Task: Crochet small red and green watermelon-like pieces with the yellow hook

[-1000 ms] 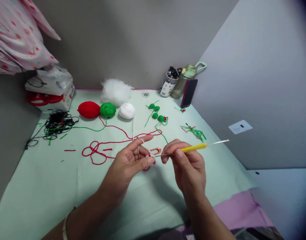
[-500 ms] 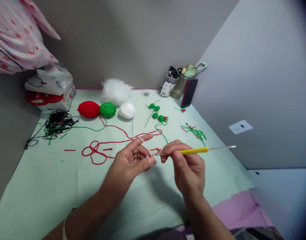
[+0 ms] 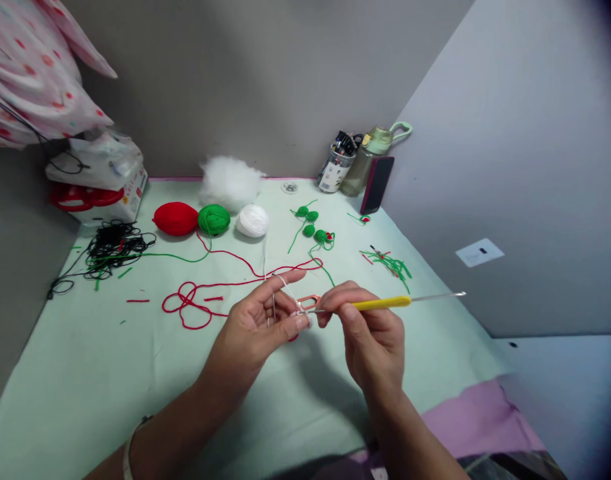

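Note:
My left hand (image 3: 265, 317) pinches a small piece of red and white crochet (image 3: 305, 319), mostly hidden by the thumb and fingers. White yarn (image 3: 284, 282) runs over its raised index finger and back toward the white yarn ball (image 3: 252, 221). Closed around a yellow-handled crochet hook (image 3: 382, 303), my right hand (image 3: 368, 333) holds its near tip against the crochet; the other metal end points right. Just behind the work shows a small orange ring-like piece (image 3: 310, 302), perhaps a stitch marker. Red yarn (image 3: 188, 303) lies looped on the table left of my hands.
A red yarn ball (image 3: 176, 219), a green yarn ball (image 3: 214, 219) and white stuffing (image 3: 231, 180) sit at the back. Tangled black yarn (image 3: 112, 247) lies left. Small green crocheted balls (image 3: 321, 236), yarn scraps (image 3: 388, 263), a phone (image 3: 377, 185), bottle (image 3: 360, 170) and pen cup (image 3: 337, 172) stand rightward.
The hook and my right hand have shifted slightly left, with the hook tip further into the crochet. My left hand has stayed almost in place.

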A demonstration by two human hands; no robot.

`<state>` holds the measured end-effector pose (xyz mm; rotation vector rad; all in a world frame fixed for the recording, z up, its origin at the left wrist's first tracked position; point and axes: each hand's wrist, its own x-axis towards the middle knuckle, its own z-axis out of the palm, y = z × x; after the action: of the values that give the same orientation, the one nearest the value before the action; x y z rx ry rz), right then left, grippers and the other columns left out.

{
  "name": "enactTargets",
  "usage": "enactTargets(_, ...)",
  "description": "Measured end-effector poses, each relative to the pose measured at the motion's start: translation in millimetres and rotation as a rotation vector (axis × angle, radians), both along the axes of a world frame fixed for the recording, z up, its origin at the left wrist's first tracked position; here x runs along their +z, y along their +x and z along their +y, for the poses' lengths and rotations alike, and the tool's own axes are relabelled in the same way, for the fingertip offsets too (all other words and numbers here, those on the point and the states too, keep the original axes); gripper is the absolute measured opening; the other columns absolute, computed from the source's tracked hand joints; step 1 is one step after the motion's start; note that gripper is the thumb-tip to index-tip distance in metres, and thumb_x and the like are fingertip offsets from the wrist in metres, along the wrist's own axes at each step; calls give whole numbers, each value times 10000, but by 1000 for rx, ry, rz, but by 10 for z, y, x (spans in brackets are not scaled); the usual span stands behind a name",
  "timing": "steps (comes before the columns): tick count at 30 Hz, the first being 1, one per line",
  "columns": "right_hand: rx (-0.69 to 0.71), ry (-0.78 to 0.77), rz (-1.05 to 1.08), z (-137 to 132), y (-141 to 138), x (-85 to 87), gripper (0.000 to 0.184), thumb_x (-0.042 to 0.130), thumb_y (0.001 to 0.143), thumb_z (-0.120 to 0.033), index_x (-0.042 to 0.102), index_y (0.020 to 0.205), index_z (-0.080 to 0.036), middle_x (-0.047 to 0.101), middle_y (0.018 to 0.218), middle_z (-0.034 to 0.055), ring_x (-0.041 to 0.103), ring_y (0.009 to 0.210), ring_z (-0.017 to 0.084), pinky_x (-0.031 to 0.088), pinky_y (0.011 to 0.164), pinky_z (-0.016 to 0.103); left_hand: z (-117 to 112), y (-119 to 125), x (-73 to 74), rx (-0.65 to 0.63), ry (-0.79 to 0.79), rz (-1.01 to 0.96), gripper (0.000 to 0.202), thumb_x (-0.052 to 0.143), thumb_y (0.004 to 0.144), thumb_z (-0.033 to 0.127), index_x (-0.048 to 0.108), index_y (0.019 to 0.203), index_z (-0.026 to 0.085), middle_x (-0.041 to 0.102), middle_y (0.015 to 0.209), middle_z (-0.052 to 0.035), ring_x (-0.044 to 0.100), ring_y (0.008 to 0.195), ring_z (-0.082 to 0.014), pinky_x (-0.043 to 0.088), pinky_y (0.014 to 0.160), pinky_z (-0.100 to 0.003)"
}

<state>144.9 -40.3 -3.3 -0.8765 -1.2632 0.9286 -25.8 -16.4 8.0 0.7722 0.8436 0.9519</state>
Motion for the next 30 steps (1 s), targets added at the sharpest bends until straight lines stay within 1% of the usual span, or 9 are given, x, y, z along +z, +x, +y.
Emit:
enactTargets(6, -33, 5, 13, -2, 12, 4, 198, 605, 1052, -256, 788, 982, -223, 710, 874, 44, 647, 743, 173, 543, 706, 342, -11, -23, 1, 10, 3, 8, 511, 902, 781, 233, 766, 1272, 270, 641, 748, 51, 603, 735, -135, 505, 795, -290)
enactTargets(9, -63, -20, 21, -7, -2, 7, 197, 614, 1048, -279, 785, 963, -232, 710, 868, 40, 644, 730, 174, 541, 695, 342, -16, -25, 1, 10, 10, 0, 464, 897, 793, 228, 777, 1239, 274, 643, 745, 54, 614, 743, -129, 507, 808, -281)
enactTargets(11, -97, -8, 9, -15, -26, -1, 195, 612, 1050, -276, 786, 970, -237, 703, 856, 37, 635, 728, 174, 535, 686, 341, -14, -17, 4, 10, 10, -16, 455, 892, 799, 227, 775, 1237, 271, 647, 754, 54, 608, 738, -121, 505, 780, -266)
enactTargets(15, -194, 105, -109, -52, -91, -20, 197, 610, 1048, -224, 801, 1041, -270, 730, 884, 43, 654, 806, 197, 539, 722, 361, -3, -3, 18, 35, -20, -28, 609, 899, 787, 225, 697, 1362, 235, 659, 763, 54, 600, 705, -113, 499, 698, -247)
enactTargets(19, -168, 124, -232, -89, -148, -23, 222, 627, 1036, -201, 814, 1100, -303, 790, 1017, 68, 709, 956, 231, 578, 799, 393, -4, 3, 26, 20, -47, -23, 755, 923, 764, 248, 622, 1455, 212, 671, 766, 55, 599, 655, -105, 482, 623, -237)
enactTargets(23, -132, 77, -122, -80, -170, -57, 203, 644, 1034, -226, 824, 1081, -308, 799, 1009, 56, 721, 978, 220, 591, 835, 377, -7, 6, 18, -23, -54, -49, 757, 908, 781, 226, 604, 1474, 213, 701, 783, 59, 629, 606, -86, 512, 669, -246)
enactTargets(25, -111, 40, -31, -63, -166, -88, 180, 656, 1032, -254, 826, 1049, -308, 801, 982, 49, 724, 964, 213, 592, 833, 367, -2, -3, 20, -40, -59, -70, 853, 895, 790, 209, 514, 1553, 194, 713, 756, 60, 654, 604, -95, 527, 700, -253)
enactTargets(28, -56, -26, 70, -33, -147, -120, 155, 668, 1028, -301, 822, 1021, -302, 798, 954, 44, 726, 910, 202, 591, 770, 336, 14, -30, 36, -94, -78, -84, 1037, 888, 781, 171, 331, 1656, 170, 745, 756, 44, 666, 594, -104, 534, 698, -257)
enactTargets(30, -26, -53, 100, -14, -133, -117, 157, 663, 1032, -319, 818, 1020, -297, 788, 953, 39, 721, 867, 186, 584, 718, 308, 23, -44, 50, -105, -77, -79, 1061, 883, 795, 185, 286, 1672, 168, 755, 788, 30, 669, 594, -103, 541, 694, -259)
